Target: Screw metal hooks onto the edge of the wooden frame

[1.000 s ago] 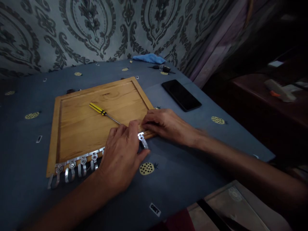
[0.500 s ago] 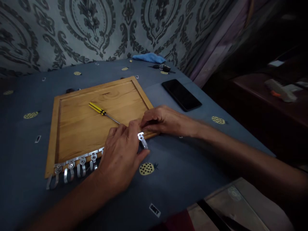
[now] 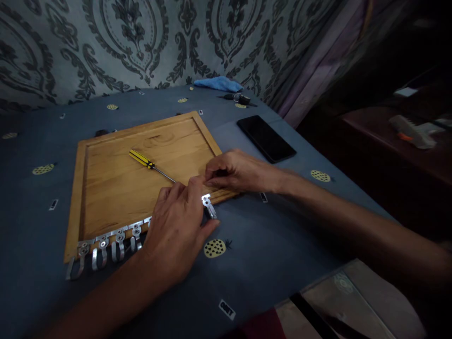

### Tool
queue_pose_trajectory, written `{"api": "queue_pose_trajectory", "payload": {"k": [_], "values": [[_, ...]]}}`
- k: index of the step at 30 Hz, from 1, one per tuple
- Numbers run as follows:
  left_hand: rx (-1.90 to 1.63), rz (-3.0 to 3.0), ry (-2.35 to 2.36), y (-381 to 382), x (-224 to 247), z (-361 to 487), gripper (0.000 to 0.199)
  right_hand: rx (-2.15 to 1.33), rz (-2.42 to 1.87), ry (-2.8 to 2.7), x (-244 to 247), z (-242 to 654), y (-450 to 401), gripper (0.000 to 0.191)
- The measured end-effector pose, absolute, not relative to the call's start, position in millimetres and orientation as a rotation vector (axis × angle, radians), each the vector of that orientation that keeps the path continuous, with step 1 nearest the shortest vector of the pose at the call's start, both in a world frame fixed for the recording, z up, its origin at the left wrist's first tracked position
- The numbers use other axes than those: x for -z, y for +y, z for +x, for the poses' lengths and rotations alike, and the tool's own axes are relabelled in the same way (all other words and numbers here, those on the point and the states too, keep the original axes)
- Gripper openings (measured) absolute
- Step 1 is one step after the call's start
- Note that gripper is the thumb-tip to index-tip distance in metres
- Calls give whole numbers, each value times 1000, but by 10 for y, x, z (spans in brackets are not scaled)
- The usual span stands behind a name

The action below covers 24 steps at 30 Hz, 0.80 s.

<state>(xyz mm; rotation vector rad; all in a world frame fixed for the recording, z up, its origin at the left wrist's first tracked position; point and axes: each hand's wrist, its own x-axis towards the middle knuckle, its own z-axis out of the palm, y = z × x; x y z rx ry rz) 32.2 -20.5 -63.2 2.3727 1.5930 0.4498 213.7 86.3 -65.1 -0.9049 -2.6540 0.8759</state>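
The left hand (image 3: 176, 226) lies palm-down over the wooden board's (image 3: 116, 188) near edge, fingers curled loosely beside a metal hook (image 3: 209, 206). The right hand (image 3: 236, 172) hovers at the board's near right corner, fingertips pinched together; on what, I cannot tell.

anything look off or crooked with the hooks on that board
One does. The metal hook by the left hand slants to the right, while the four hooks farther left along the wooden board hang roughly parallel. The right hand pinches something too small to make out just above it.
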Motion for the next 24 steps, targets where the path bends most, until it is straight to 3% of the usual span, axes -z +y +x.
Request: {"api": "queue_pose_trajectory", "payload": {"k": [11,24], "values": [[-514,2396,1587,-208,642,308,60,-1012,-608,-2651,660,2089,849,13],[-554,2323,1546,-209,658,322,62,-1027,-581,-2696,655,2064,887,8]]}}
